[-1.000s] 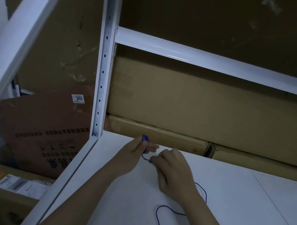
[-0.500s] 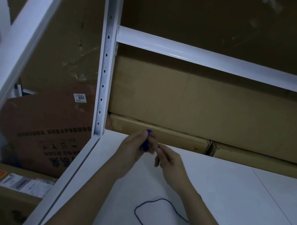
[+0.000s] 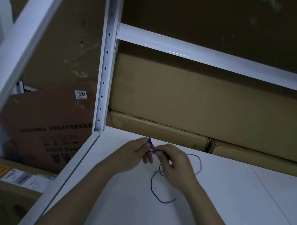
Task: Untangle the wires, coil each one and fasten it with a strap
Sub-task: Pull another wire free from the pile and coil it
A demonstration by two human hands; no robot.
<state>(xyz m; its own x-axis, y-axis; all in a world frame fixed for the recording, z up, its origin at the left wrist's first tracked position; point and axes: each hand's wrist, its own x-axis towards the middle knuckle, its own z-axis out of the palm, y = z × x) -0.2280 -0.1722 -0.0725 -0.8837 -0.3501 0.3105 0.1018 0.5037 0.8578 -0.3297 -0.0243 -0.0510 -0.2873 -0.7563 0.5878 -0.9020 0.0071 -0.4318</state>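
A thin blue wire point(image 3: 152, 188) lies in loose loops on the white shelf board point(image 3: 225, 207). My left hand point(image 3: 134, 154) pinches the wire's blue end piece point(image 3: 149, 141) near the board's back left corner. Just to its right, my right hand point(image 3: 174, 166) grips the wire close to that end. One loop curves out to the right of my right hand, another hangs below it toward me. No strap is visible.
A white rack upright point(image 3: 105, 69) and crossbar point(image 3: 217, 56) frame the shelf. Cardboard boxes point(image 3: 201, 104) fill the back behind the board. More boxes point(image 3: 47, 127) stand on the floor to the left, past the shelf edge.
My right hand moved back up against the left hand, bringing more wire. A new loop now shows right of my right hand, and the lower loop shifted to the right.
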